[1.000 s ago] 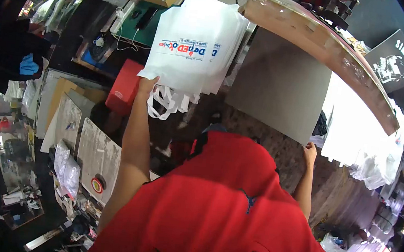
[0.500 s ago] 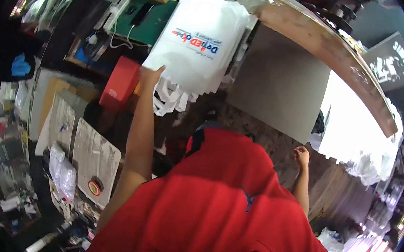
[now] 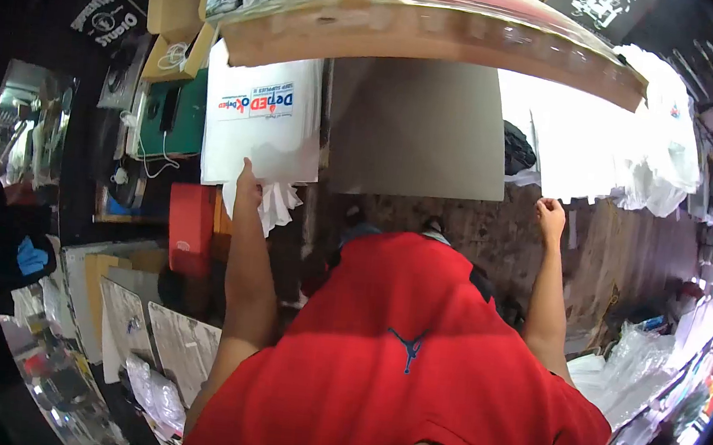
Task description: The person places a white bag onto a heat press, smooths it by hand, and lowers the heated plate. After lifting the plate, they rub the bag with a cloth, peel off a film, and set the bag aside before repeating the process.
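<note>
A stack of white bags with blue and red print (image 3: 253,140) lies at the left, its white handles hanging below the near edge. My left hand (image 3: 248,185) is at that edge, thumb on top of the uppermost bag and the other fingers mostly hidden. On the right, a pile of plain white bags (image 3: 582,150) looks washed out by bright light. At its near left corner my right hand (image 3: 550,215) is closed, fingertips pinched on the white edge. Between the two piles is a flat grey board (image 3: 416,134).
A long beam wrapped in brown tape (image 3: 434,37) spans the far side above the board and bags. Further left are a green mat (image 3: 182,116) with a cable, an open cardboard box (image 3: 174,20) and a red box (image 3: 190,228). Clear plastic (image 3: 631,360) lies at lower right.
The view has turned, so the board now sits straight ahead. My right hand has come from the board's near right corner to the plain white bags. My left hand stays at the printed bags.
</note>
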The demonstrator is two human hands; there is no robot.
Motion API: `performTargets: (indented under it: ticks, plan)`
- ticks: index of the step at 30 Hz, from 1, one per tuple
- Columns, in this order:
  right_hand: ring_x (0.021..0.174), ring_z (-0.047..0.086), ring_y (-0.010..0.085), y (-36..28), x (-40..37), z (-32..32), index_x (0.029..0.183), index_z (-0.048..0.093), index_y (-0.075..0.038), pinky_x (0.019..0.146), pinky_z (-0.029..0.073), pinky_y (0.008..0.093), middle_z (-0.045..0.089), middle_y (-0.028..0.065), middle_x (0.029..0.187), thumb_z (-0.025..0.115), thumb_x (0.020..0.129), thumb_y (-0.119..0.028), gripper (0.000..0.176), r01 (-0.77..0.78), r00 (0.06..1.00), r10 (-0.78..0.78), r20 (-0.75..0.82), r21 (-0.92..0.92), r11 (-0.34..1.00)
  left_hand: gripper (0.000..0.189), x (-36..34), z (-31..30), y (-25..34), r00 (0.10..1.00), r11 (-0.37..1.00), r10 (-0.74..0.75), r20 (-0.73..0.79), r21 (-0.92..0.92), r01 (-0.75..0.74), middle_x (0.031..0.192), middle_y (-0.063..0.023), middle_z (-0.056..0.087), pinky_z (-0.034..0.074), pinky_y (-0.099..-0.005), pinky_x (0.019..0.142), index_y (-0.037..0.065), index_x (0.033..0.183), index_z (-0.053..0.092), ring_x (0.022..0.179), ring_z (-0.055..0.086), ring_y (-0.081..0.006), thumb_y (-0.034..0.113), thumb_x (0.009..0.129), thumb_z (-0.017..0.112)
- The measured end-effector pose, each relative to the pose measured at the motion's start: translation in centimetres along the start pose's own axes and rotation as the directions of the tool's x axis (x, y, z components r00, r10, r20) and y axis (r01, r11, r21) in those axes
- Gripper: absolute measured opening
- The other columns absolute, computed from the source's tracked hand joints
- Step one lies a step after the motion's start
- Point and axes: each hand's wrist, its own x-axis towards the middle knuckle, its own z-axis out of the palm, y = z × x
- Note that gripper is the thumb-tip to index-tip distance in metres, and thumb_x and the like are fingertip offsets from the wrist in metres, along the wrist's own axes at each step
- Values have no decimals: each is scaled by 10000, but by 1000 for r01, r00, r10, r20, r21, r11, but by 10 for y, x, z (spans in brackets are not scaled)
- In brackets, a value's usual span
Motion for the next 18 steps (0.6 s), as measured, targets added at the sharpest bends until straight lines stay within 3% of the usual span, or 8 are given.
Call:
performTargets:
  ticks: [6,8,9,10,12,15,17,18]
  plan:
    - [706,675,138,-13,14,-27,944,724,-21,647,522,287,731,70,804,697,868,-183,181,56,997,-66,-48,-178,982,569,39,2,11,997,975,16,-74,221,1,1269,-97,673,569,-431,912,83,1347,578,1089,662,-282,547,1030,483]
    - [881,727,273,-32,14,-43,1005,734,-26,810,554,376,743,160,923,680,832,-297,326,34,998,-52,-42,-347,937,456,38,14,9,994,995,99,54,-2,-99,709,-20,580,347,-320,428,130,995,696,543,456,-145,573,972,592]
    - [905,722,273,-47,12,-50,1000,736,-30,825,550,377,744,158,947,673,834,-280,307,-16,998,-6,-68,-323,946,523,33,13,20,997,993,66,49,94,-70,947,-93,677,510,-350,605,71,1167,668,733,605,-204,551,993,555]
    - [907,720,279,-43,16,-54,1004,732,-32,828,550,380,741,161,947,672,835,-265,294,9,996,-36,-78,-316,949,523,29,15,25,994,990,39,99,129,-51,947,-93,677,510,-350,605,71,1167,668,733,605,-204,551,993,555]
    - [893,718,279,-52,20,-62,995,722,-23,834,552,380,737,160,931,679,831,-223,262,44,992,-78,-97,-313,949,783,14,22,29,1000,980,14,-4,198,-13,1464,-209,505,410,-408,1105,-65,1462,406,1302,517,-311,576,1016,458]
    - [960,701,296,-51,31,-62,1041,711,-38,876,543,391,720,176,986,723,820,-205,278,30,995,-61,-84,-326,945,726,-14,27,22,980,971,-92,-176,204,127,1390,-200,550,490,-384,1005,-58,1378,513,1182,592,-302,569,1013,479]
    - [1004,690,305,-46,47,-57,1076,705,-45,903,535,397,712,182,1034,742,816,-210,309,43,992,-84,-92,-374,927,610,-34,23,19,914,851,338,-225,488,-194,1274,-175,599,540,-378,903,-35,1283,602,1074,635,-298,507,1016,525]
    - [1049,670,325,-39,53,-53,1128,674,-30,935,523,406,695,195,1079,765,803,-242,399,15,987,-75,-142,-383,924,610,-40,14,16,913,848,342,-224,492,-198,1274,-175,599,540,-378,903,-35,1283,602,1074,635,-298,507,1016,525]
